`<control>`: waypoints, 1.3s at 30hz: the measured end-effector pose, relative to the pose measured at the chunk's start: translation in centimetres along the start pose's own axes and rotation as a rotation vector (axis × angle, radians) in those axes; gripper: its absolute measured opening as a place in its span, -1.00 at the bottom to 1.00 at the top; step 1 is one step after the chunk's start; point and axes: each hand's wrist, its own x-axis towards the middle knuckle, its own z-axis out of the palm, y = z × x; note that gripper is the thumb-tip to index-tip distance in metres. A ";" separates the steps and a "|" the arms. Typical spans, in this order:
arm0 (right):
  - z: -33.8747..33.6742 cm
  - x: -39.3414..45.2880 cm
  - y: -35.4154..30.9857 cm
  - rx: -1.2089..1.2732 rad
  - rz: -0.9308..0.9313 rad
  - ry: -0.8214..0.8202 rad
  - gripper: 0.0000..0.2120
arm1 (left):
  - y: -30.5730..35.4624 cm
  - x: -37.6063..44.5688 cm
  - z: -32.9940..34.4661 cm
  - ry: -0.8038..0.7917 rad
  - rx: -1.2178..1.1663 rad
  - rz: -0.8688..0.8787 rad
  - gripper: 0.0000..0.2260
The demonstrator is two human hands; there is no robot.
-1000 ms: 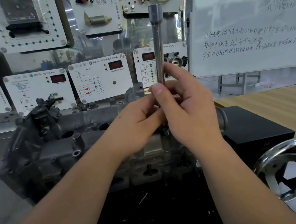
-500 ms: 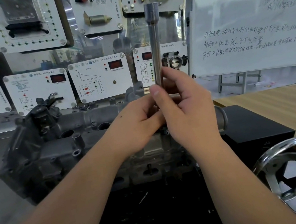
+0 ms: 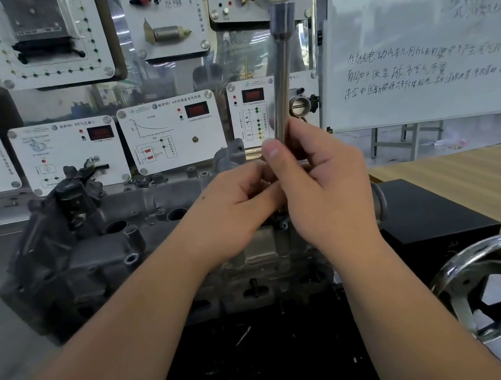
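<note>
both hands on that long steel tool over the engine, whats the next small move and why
Probably twist the steel tool by hand to turn it. The right hand and left hand both pinch its lower shaft, it stands near upright over the engine head, and its top end carries no handle. Its tip is hidden behind the hands.

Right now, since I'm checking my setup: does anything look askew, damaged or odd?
Only slightly: the long metal bar pinched by the right hand leans right at its top, not plumb over the engine. Nothing looks spilled or broken.
</note>
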 end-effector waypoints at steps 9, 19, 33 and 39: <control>0.1 -0.1 0.0 0.063 0.086 -0.028 -0.61 | -0.3 0.1 0.1 -0.014 -0.047 0.009 -0.69; -0.2 0.1 -0.2 0.052 0.120 -0.025 -0.61 | -0.1 -0.1 -0.2 -0.013 -0.028 0.008 -0.64; 0.0 0.1 -0.2 0.044 0.112 0.017 -0.61 | -0.2 0.0 -0.1 -0.023 -0.094 0.023 -0.62; 0.3 -0.1 -0.4 0.005 0.058 0.057 -0.86 | -0.3 0.1 0.1 -0.030 -0.078 0.076 -0.72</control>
